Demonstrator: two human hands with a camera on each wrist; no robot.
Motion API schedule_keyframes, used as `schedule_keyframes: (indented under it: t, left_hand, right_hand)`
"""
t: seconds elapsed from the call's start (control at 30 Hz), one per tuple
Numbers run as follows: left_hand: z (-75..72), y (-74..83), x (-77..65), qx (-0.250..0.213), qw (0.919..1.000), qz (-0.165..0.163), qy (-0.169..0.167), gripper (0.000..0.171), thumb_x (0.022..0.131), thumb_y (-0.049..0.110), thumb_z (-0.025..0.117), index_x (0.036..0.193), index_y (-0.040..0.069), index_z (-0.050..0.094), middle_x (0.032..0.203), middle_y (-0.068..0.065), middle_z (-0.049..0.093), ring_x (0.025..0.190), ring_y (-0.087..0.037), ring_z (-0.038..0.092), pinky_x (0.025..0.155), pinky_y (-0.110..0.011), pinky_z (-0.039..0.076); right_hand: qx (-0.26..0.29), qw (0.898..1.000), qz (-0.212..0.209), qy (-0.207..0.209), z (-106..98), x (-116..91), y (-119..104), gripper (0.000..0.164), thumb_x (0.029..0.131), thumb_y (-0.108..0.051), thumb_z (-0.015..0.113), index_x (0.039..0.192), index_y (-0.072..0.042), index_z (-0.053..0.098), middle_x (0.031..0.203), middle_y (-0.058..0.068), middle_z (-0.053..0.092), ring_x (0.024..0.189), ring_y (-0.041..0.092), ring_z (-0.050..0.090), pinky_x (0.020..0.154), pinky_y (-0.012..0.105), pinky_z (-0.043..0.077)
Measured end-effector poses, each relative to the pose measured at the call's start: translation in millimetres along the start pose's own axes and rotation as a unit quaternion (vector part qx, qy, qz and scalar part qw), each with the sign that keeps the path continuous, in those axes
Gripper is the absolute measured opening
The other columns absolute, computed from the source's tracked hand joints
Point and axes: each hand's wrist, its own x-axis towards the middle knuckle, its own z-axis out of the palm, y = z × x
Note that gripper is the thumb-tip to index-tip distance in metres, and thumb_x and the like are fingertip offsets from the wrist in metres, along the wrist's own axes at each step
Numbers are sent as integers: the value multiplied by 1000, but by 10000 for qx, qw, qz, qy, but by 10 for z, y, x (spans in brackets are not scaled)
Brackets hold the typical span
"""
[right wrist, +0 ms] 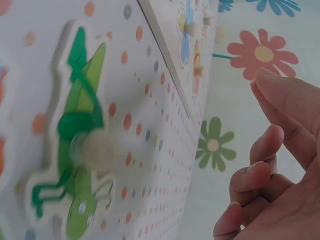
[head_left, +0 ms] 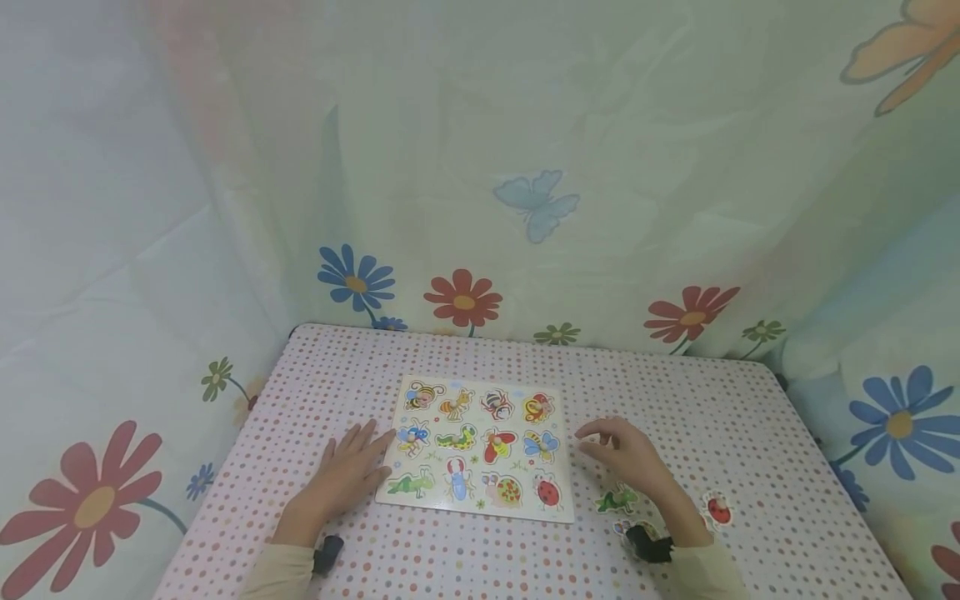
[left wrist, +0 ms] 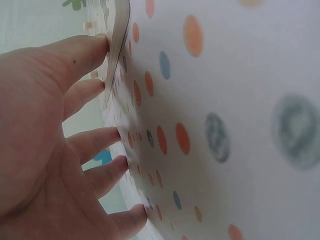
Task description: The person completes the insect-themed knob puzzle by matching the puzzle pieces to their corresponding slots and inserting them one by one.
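Note:
A puzzle board [head_left: 480, 510] printed with insect pictures lies on the dotted tabletop. My left hand [head_left: 337, 477] is at its left side, fingers spread; in the left wrist view, the thumb [left wrist: 82, 55] touches the board's edge [left wrist: 118, 40], and other fingertips rest on the cloth. To the right of the board, my right hand [head_left: 630, 457] hovers with loosely bent fingers. Nothing shows between its thumb and index finger in the right wrist view. Below that hand lies a loose green grasshopper piece [right wrist: 75, 115] with a blurred peg.
A loose ladybug piece [head_left: 717, 509] lies to the right of my right forearm. Another piece [head_left: 621, 527] is partly hidden by the black wrist strap [head_left: 649, 546]. A floral curtain [head_left: 600, 258] hangs behind the dotted tabletop [head_left: 315, 375].

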Motion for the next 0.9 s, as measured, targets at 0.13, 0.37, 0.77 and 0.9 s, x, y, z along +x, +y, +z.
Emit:
schedule_keyframes:
  t: [0.13, 0.37, 0.77, 0.9]
  left_hand:
    - [4, -5, 0, -19, 10000, 0, 6, 59, 100, 31, 61, 154, 17, 42, 162, -19, 24, 148, -44, 15, 114, -69, 6]
    - [-2, -1, -1, -42, 10000, -58, -49, 59, 100, 32, 61, 154, 19, 42, 163, -18, 23, 149, -42, 14, 115, -68, 5]
    - [-11, 11, -10, -6, 10000, -16, -1, 59, 100, 31, 61, 154, 16, 42, 162, -20, 24, 148, -44, 16, 114, -69, 6]
    - [-2, 3, -7, -4, 10000, -6, 2, 59, 100, 31, 61, 154, 16, 42, 162, -20, 24, 148, -44, 16, 114, -69, 6]
  right_hand:
    - [-12, 10000, 33, 32, -63, -102, 21, 18, 93, -20, 74, 108, -11, 75, 86, 0, 53, 72, 18, 45, 55, 28, 41]
    - [-41, 9997, -25, 241, -138, -255, 100, 15, 92, -18, 75, 106, -12, 76, 84, 0, 52, 70, 16, 43, 54, 27, 39]
    - [356, 9994, 55, 4, -202, -443, 447, 17, 92, -21, 74, 106, -12, 75, 87, 1, 56, 72, 16, 45, 58, 27, 43]
    - [856, 9954, 148, -406, -254, -457, 550, 20, 92, -19, 74, 110, -9, 74, 86, 5, 56, 70, 17, 47, 57, 27, 46]
